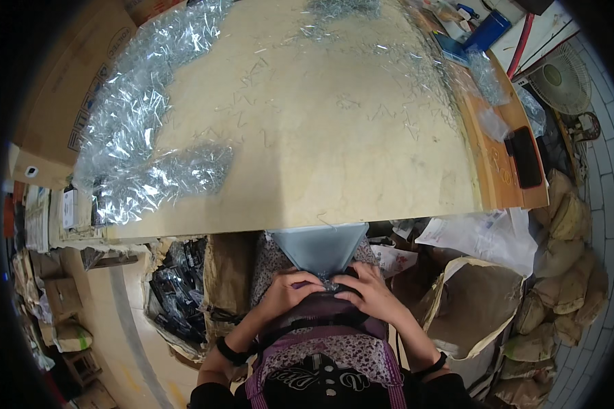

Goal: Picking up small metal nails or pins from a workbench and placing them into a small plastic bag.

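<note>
A grey-blue funnel-shaped tray point(319, 244) hangs at the near edge of the table, its wide side against the edge and its narrow end toward my lap. My left hand point(290, 293) is beside the narrow end, fingers curled in and closed. Opposite it, my right hand point(370, 293) has its thumb and fingers bent toward the same spot. Between my fingertips lies a small shiny clear bit point(331, 284), too small to name. What each hand grips is mostly hidden.
A shiny heap of small clear pieces point(133, 109) runs along the table's point(361, 163) left side. Thin bent bits are scattered farther back. A phone point(524, 158) lies at the right edge. Below stand an open sack point(477, 300) and a box of black parts point(177, 290).
</note>
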